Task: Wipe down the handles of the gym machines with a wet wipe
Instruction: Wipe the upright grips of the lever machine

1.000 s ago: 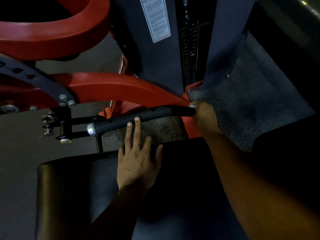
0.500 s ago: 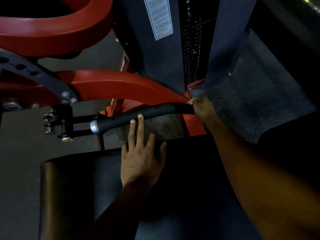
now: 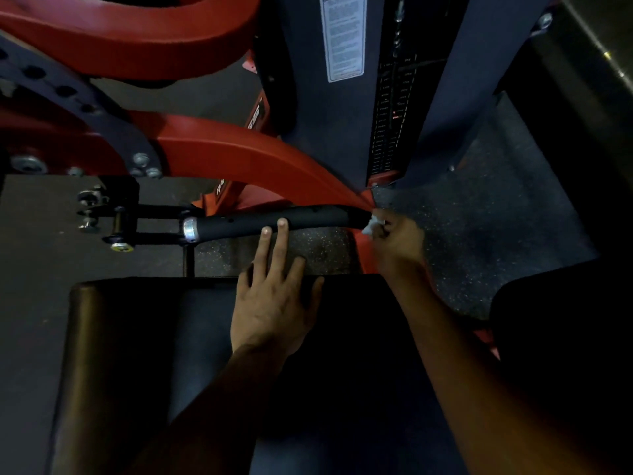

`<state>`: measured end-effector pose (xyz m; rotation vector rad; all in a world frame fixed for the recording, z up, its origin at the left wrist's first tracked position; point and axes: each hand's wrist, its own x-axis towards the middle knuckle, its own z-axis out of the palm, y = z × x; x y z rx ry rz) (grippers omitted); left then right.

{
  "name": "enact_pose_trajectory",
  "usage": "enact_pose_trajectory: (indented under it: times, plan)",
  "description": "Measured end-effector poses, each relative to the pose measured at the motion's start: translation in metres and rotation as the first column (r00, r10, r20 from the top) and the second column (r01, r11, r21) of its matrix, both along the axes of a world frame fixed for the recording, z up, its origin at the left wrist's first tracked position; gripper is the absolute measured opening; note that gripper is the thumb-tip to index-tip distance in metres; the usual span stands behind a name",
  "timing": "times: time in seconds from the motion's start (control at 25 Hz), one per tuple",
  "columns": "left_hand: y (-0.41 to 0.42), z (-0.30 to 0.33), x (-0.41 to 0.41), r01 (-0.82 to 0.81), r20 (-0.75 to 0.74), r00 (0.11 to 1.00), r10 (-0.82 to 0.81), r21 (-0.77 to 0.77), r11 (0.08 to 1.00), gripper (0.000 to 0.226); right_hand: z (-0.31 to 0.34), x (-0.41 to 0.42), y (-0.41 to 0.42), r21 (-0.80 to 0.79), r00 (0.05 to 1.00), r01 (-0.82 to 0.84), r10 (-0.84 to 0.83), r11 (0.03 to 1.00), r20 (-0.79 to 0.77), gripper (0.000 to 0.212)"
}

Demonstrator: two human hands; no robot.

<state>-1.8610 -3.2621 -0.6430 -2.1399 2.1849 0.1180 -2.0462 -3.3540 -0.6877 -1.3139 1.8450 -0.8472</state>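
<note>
handle beyond the seat pad, weight stack behind its right end

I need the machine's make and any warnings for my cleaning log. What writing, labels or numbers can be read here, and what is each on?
Nothing here reads clearly.
White instruction label on the dark weight tower: several lines of print, too small and blurred to read.
Weight stack: rows of number marks, too faint to read.
Red frame decal: white lettering, blurred.
Lower red frame lettering: partly cut off, unreadable.
</note>
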Motion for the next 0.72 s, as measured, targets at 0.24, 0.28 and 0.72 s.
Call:
enact_pose_trajectory:
  times: [0.24,0.28,0.72]
  plan:
    - [0.000,-0.001,0.000,-0.002,0.004,1.000,0.002,-0.026,1.000,0.045,0.011,0.018,-0.004,-0.072,0.987,0.134,-0.127,0.988,0.098,0.018]
    - [0.000,-0.002,0.000,-0.004,0.001,1.000,0.004,-0.028,1.000,0.046,0.010,0.018,0.001,-0.126,0.992,0.110,-0.102,0.986,0.070,0.016]
    - [0.001,-0.004,0.000,-0.003,-0.006,1.000,0.003,-0.033,0.999,0.050,0.006,0.029,0.003,-0.249,0.996,0.065,-0.078,0.966,-0.045,0.013]
